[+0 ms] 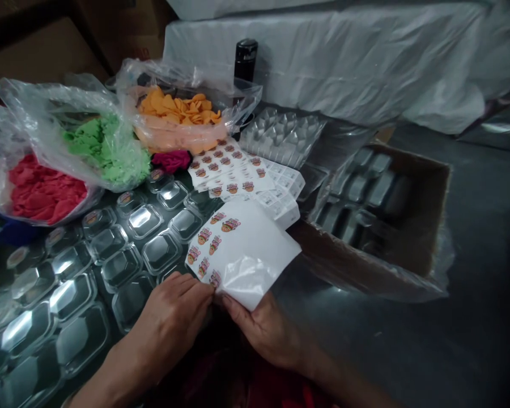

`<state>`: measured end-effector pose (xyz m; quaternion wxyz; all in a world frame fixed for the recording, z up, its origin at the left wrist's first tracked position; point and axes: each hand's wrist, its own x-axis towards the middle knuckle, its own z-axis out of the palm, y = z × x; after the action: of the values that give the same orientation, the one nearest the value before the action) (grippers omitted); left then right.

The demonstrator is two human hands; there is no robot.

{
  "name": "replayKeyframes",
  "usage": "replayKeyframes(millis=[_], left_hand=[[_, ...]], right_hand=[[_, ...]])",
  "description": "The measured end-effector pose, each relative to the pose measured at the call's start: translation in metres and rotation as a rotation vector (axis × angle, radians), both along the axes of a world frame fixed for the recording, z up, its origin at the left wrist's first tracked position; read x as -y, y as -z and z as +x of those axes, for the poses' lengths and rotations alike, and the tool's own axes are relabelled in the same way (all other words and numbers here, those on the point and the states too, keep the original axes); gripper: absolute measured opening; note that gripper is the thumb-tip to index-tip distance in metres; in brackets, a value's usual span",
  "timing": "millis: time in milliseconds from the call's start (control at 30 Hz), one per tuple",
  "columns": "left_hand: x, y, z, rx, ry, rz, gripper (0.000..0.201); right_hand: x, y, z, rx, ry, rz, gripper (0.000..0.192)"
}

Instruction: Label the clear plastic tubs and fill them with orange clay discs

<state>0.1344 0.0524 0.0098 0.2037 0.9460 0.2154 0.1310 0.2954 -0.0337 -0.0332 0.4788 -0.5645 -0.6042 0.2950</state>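
Both hands sit closest, low in the middle, and they meet at the near corner of a sticker sheet [246, 255]. On the left side lie rows of clear tubs [123, 266] with lids, and some lids already have a sticker. Behind them sit bags of red dough [42, 192], green dough [110, 150] and orange dough [178, 116]. My left hand [170, 323] is curled, and its fingertips pinch a sticker at the sheet's near corner. My right hand [266, 328] holds the sheet from below, thumb on top, fingers under it. Most of the sheet is bare; a few stickers are left along its left edge. More sheets [242, 175] lie just behind it. A box [408, 226] of clear trays sits to the right.

I think the sticker could tear or fold onto itself if it is peeled too fast. The shiny sheet could slip from the right hand, because only its corner is held. A sticky finger could also smudge the picture
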Motion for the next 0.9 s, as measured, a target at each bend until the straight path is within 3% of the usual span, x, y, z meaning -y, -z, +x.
replayKeyframes(millis=[233, 300, 400, 467, 533, 733, 900], left_hand=[[-0.010, -0.001, 0.008, 0.065, -0.178, -0.341, 0.016], [-0.016, -0.003, 0.008, 0.123, -0.285, -0.284, 0.016], [-0.015, -0.005, 0.012, 0.209, -0.373, 0.076, 0.012], [-0.006, -0.003, 0.022, 0.209, -0.320, 0.288, 0.012], [0.005, 0.001, 0.034, 0.196, -0.242, 0.362, 0.014], [0.027, 0.019, 0.064, 0.159, -0.076, 0.370, 0.016], [0.033, 0.022, 0.064, 0.120, 0.011, 0.284, 0.009]], right_hand=[[0.016, 0.013, 0.002, -0.229, 0.071, -0.090, 0.031], [0.020, 0.019, 0.005, -0.319, 0.167, -0.164, 0.024], [0.024, 0.029, 0.011, -0.436, 0.297, -0.304, 0.039], [0.024, 0.037, 0.013, -0.530, 0.339, -0.343, 0.045], [0.022, 0.044, 0.012, -0.671, 0.343, -0.335, 0.041], [0.001, 0.043, 0.008, -1.177, 0.415, -0.271, 0.027], [-0.007, 0.032, 0.008, -1.295, 0.356, -0.213, 0.028]])
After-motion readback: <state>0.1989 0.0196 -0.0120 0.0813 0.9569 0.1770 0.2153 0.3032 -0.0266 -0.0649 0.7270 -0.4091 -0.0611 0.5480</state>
